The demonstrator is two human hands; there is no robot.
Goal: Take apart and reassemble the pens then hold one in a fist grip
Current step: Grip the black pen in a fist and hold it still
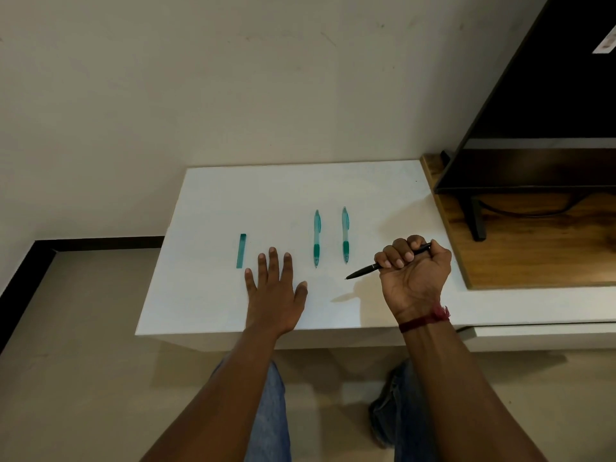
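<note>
Fingers (396,260) of the right hand (416,278) are clamped round the black pen (365,271) in a closed fist, palm side facing the camera. The barrel runs through the fist. Its tip juts out to the left and slants down toward the white bench (233,195), clear of the surface, with a shadow beneath. Its rear end shows at the far side of the fist.

The left hand (276,295) lies palm down on the bench, its fingers (273,261) straight, slightly apart and holding nothing.

Farther back, between the two hands, the first teal pen (316,238) and the second teal pen (345,235) lie parallel, near each other but not touching, tips toward the person. A short teal strip (241,251) lies flat just left of the left hand's fingertips.

A red thread band (425,320) circles the right wrist. At the bench's right end a wooden board (533,255) carries a dark screen (550,95) on a stand.
</note>
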